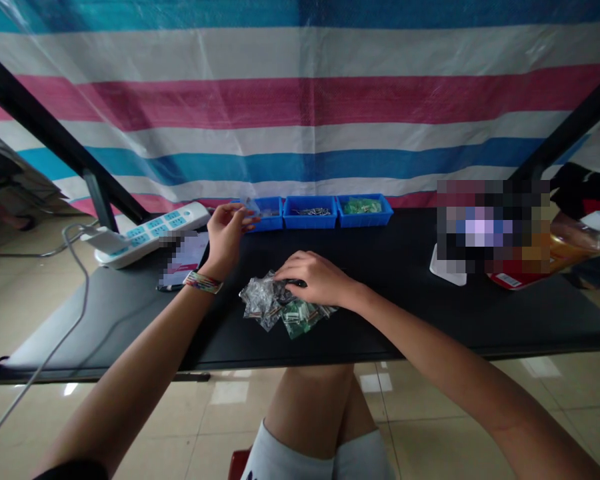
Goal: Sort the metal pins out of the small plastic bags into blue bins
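Note:
My left hand (pixel 227 233) is at the left blue bin (pixel 270 219), its fingers closed on a small clear plastic bag (pixel 250 205) at the bin's rim. In the middle of the black table, my right hand (pixel 316 275) rests over a pile of small plastic bags (pixel 261 301). Its fingers are bent together among the bags, and what they pinch is hidden. A green-tinted bag (pixel 300 317) with small pale pieces lies just below this hand. The middle blue bin (pixel 310 217) contains thin metal pieces, and the right blue bin (pixel 364 212) has green bags.
On the left lie a white power strip (pixel 153 233) with a plugged-in cable and a partly blurred phone (pixel 187 257). A white object (pixel 447 265), a blurred-out patch and a container of amber contents (pixel 575 241) are at right. A striped sheet (pixel 300 100) hangs behind the table.

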`<state>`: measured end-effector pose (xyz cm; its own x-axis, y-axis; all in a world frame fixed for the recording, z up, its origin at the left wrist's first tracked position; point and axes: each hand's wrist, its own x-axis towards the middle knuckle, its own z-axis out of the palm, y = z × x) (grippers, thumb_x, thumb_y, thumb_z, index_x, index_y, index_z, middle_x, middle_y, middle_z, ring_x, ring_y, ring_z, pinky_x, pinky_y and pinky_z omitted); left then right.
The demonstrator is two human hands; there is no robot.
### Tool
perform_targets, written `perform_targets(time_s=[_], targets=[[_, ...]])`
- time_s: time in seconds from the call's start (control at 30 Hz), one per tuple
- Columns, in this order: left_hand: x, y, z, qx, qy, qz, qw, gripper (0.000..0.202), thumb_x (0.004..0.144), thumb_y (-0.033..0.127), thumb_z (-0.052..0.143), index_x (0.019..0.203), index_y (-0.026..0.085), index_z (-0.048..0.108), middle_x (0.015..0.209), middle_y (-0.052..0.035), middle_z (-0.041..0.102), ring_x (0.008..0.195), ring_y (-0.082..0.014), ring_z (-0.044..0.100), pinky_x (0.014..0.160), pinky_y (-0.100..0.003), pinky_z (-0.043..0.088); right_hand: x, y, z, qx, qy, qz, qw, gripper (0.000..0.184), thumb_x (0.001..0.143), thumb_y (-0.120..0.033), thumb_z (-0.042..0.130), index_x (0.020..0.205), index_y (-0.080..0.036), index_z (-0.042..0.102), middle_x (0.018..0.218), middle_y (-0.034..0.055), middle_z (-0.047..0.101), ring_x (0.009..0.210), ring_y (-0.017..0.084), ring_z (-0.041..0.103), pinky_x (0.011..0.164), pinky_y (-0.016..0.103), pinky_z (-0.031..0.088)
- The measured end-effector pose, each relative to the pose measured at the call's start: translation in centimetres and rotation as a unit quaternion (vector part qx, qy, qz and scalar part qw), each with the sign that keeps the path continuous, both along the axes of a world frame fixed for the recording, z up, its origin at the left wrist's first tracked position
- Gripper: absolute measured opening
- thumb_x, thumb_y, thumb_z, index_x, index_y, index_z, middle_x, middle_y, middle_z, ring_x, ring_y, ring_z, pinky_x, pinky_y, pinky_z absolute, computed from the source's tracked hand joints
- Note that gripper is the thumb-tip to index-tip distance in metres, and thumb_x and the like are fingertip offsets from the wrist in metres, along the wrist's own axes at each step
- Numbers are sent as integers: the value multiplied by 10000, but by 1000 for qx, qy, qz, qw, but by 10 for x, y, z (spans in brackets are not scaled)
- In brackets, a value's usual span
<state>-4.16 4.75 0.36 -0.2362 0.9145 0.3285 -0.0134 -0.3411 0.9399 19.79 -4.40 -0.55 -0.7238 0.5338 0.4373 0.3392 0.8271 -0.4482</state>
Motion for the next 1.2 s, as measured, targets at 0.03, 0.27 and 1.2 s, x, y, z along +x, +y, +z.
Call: perform_targets(time_s=[0.03,0.27,1.2], targets=[[0,0,0,-4,-7,-13,1000,392,801,450,814,1024,223,584,974,-40,758,775,-151,779,681,-242,588,1,0,0,15,-9,-7,1000,204,971,-105,725,1128,-197,819,1195,75,818,1171,253,685,1044,437,509],[1,-8,8,-30,-22,-33,999,276,785,344,770,1008,214,674,1006,-60,791,735,-163,763,646,-256,585,4,4,3,113,-46,-29,992,169,1068,-191,623,965,-179,756,1063,98,781,1034,247,654,917,402,464],[36,-56,22,188,373,-194,888,182,1018,387,699,1002,249,816,1036,-67,808,980,-237,765,929,-372,606,15,37,-10,-374,382,-117,837,242,868,-375,761,1007,-179,731,874,36,764,693,157,752,606,262,625]])
